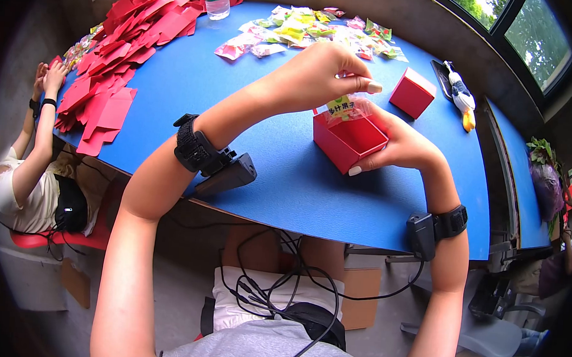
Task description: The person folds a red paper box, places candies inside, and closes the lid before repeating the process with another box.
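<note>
At the red box (337, 147), packet (340, 106) with "果子" lettering.

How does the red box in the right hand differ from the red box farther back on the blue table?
The held box gapes open; the other box shows only closed faces. The right hand grips the held box, while the other box sits untouched on the blue table. Both are red and straight-edged.

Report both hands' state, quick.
Left hand: fingers curled just above a wrapped packet; whether they grip it cannot be told.
Right hand: closed around the side of an open red box, holding it.
</note>
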`<state>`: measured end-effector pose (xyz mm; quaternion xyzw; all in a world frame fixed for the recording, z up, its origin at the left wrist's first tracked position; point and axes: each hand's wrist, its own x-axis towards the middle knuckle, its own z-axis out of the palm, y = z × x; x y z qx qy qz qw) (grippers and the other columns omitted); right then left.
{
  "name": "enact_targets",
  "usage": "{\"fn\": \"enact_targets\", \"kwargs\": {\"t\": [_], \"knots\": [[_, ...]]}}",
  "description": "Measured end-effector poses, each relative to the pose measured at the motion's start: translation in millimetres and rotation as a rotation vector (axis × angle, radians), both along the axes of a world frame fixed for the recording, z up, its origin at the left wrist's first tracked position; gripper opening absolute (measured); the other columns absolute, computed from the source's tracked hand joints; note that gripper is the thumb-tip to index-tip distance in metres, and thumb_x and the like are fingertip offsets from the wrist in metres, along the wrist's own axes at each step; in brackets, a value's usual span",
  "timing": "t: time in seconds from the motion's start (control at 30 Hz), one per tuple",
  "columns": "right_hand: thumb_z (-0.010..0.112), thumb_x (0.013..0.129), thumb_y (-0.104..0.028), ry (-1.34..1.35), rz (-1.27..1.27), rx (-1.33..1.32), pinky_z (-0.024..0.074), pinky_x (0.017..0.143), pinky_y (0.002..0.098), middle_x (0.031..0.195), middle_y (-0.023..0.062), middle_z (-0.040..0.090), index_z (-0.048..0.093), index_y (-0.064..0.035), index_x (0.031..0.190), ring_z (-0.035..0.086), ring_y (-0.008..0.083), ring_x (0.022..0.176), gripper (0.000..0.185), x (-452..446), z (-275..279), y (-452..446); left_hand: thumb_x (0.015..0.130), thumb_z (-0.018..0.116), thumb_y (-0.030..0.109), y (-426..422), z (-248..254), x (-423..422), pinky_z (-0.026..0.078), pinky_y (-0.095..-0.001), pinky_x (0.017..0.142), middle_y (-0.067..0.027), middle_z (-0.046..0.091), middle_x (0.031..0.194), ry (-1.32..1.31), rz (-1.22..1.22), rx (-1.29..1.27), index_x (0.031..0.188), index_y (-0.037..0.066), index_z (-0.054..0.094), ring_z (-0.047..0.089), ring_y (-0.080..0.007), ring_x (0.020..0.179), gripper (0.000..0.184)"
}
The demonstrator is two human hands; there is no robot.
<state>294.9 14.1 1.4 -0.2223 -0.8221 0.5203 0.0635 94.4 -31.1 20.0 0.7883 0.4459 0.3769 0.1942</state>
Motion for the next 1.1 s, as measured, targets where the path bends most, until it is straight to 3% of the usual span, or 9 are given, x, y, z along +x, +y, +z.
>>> {"fn": "enact_targets", "kwargs": {"t": [1.1], "knots": [[0.086,0.054,-0.016,0.02,0.022,0.01,0.04,0.096,0.0338,0.118,0.0069,0.054,0.037,-0.0076,0.132,0.051,0.0178,0.11,0.092,0,-3,2,0.088,0.06,0.03,9,-7,-4,0.046,-0.0215,0.067,-0.0024,0.066,0.081,-0.062,-0.037,-0.143,0.098,0.002,0.068,0.055,-0.0054,0.075,0.031]]}}
